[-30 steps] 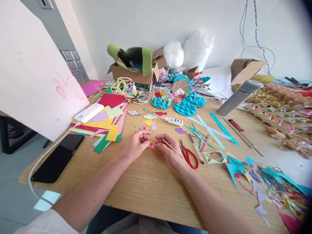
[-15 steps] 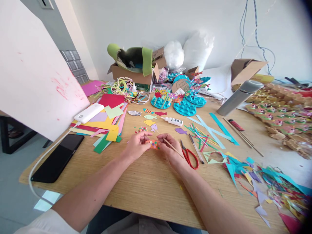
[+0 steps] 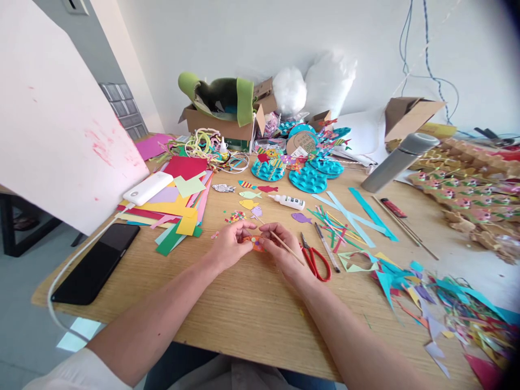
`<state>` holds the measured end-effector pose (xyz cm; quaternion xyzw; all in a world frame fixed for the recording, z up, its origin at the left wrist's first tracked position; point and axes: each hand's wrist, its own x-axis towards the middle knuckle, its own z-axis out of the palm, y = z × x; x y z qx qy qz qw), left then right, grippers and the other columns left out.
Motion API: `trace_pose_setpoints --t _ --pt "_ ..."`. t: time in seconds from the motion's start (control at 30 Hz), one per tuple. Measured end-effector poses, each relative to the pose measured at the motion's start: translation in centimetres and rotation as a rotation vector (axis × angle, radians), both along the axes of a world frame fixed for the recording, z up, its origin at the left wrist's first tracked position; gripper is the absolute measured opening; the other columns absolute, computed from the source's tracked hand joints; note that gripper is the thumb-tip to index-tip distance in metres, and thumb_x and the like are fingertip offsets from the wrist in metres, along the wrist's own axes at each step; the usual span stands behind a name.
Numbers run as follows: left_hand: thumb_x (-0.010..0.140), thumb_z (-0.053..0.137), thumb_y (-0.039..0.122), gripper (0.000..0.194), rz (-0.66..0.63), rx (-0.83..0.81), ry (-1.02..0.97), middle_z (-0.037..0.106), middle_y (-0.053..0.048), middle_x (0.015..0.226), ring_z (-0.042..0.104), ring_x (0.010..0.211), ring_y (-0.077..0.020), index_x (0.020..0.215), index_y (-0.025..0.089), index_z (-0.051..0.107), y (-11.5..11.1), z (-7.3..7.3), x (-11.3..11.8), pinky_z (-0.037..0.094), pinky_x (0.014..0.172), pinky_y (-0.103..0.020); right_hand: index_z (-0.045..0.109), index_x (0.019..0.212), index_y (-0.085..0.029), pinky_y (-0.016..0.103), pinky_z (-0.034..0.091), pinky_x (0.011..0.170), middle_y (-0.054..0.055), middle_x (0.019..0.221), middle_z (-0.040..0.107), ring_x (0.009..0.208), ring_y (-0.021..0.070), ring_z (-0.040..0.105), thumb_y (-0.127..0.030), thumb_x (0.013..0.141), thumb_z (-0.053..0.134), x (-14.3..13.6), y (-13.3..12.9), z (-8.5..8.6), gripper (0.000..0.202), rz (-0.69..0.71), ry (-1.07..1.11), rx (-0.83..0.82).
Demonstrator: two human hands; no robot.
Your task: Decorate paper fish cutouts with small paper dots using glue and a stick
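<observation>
The left hand [image 3: 227, 246] is pinching one end of an orange dotted paper piece [image 3: 256, 243], and the right hand [image 3: 286, 252] is pinching the other. The fingers are covering both ends — its full outline is hiding between them. A thin wooden stick [image 3: 287, 247] is slanting across the right hand, perhaps resting between its fingers; the hold is hard to make out. Small coloured bits [image 3: 235, 216] are lying just beyond the left fingers, red-handled scissors [image 3: 308, 249] right of the right fingers.
</observation>
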<state>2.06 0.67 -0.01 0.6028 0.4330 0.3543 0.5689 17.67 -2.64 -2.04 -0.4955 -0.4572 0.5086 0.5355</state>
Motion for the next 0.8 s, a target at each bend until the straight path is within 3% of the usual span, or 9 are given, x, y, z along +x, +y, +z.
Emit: trace_pose_setpoints --t 0.5,0.7,0.8 --pt "0.061 0.061 0.006 0.045 -0.028 0.014 0.009 0.058 0.005 0.064 0.054 0.058 -0.0105 0.105 0.015 0.064 -0.1 -0.2 0.2 0.041 0.057 -0.022 0.06 0.093 -0.019 0.026 0.04 0.058 -0.002 0.07 0.058 0.062 0.0125 0.053 -0.037 0.067 0.076 -0.3 -0.4 0.8 0.035 0.041 -0.043 0.007" --pt "0.065 0.062 0.01 0.049 0.031 -0.044 -0.024 0.058 0.005 0.065 0.055 0.055 -0.0105 0.113 0.014 0.056 0.0 0.2 0.0 0.043 0.053 -0.022 0.062 0.092 -0.02 0.03 0.045 0.07 0.002 0.081 0.066 0.077 0.0176 0.061 -0.048 0.075 0.069 0.4 -0.2 1.1 0.034 -0.064 0.013 0.001" --pt "0.068 0.061 0.013 0.045 0.08 -0.074 -0.049 0.059 0.005 0.068 0.055 0.054 -0.0097 0.112 0.014 0.055 0.2 0.5 -0.1 0.045 0.053 -0.022 0.063 0.091 -0.02 0.03 0.045 0.071 0.001 0.08 0.066 0.078 0.0173 0.06 -0.048 0.072 0.072 0.7 0.0 1.1 0.035 -0.095 0.019 0.001"
